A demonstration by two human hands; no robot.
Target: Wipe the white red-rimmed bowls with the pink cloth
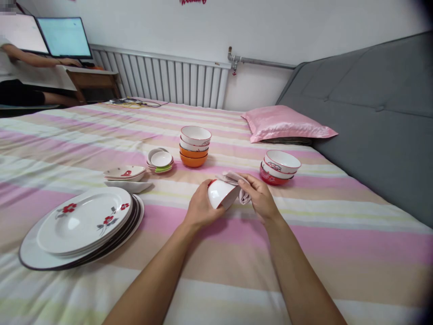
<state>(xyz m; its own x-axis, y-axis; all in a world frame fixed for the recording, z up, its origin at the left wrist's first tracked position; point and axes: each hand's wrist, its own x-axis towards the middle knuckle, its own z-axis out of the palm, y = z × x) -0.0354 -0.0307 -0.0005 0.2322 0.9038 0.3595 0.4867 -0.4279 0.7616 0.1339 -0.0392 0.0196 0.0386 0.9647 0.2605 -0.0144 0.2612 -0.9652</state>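
Note:
My left hand (pixel 203 205) grips a white bowl (pixel 219 194) with some red on it, tilted on its side above the bed. In my right hand (pixel 257 195) is a folded pale cloth (pixel 244 197), pinched by the fingers and pressed against the bowl's rim. Beyond my hands stands a stack of white and orange bowls (pixel 194 153). To the right is a shorter stack of white and red bowls (pixel 280 168). At the left lie stacked flowered plates (pixel 83 221), with small dishes (pixel 125 173) and little round saucers (pixel 160 160) behind them.
A striped bedsheet (pixel 338 253) covers the bed under everything. A pink pillow (pixel 287 123) lies by the grey headboard (pixel 365 95). Cables (pixel 135 103) rest at the far edge near the radiator (pixel 162 74). A person's arm (pixel 37 58) reaches over a desk with monitors (pixel 64 38).

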